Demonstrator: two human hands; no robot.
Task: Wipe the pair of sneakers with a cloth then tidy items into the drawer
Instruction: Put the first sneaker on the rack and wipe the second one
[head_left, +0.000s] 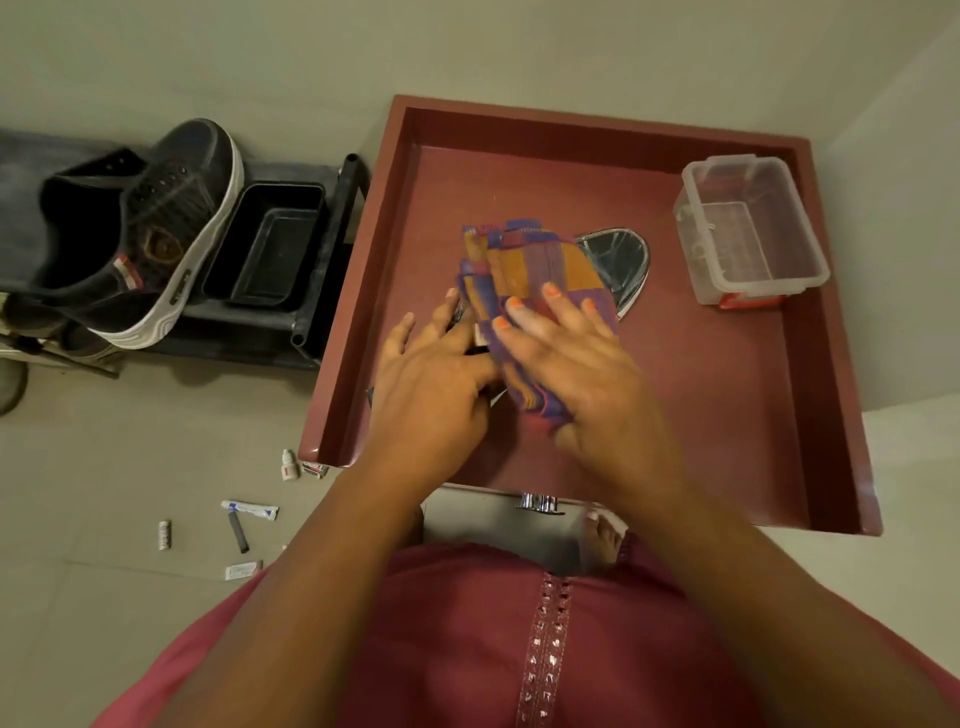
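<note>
She is bent over the open drawer (826, 338), and everything makes sense read from it. The cloth (535, 275), a purple and orange check, lies folded inside it, a little left of its middle, with her right hand (576, 374) laid flat on top: fingers straight and spread, a wide grip that presses, I'd say to keep the fold from springing open. Her left hand (436, 384) is at the cloth's left edge, fingers loosely curved; something dark sits under them, but I cannot tell whether she holds it or only steadies the edge.

Peeping out from under the cloth's far right corner is a shiny metal piece (621, 260), partly covered. In the drawer's far right corner stands a clear plastic box (748, 234), open, out of the way.

The sneakers (140, 234) sit well outside the drawer to its left, stacked on a dark rack (322, 249) beside a black tray (270, 244), which suggests the wiping is over. On the floor by the drawer's near left corner lie a small bottle (289, 464), a tube (250, 510) and other bits, probably waiting to go in.
</note>
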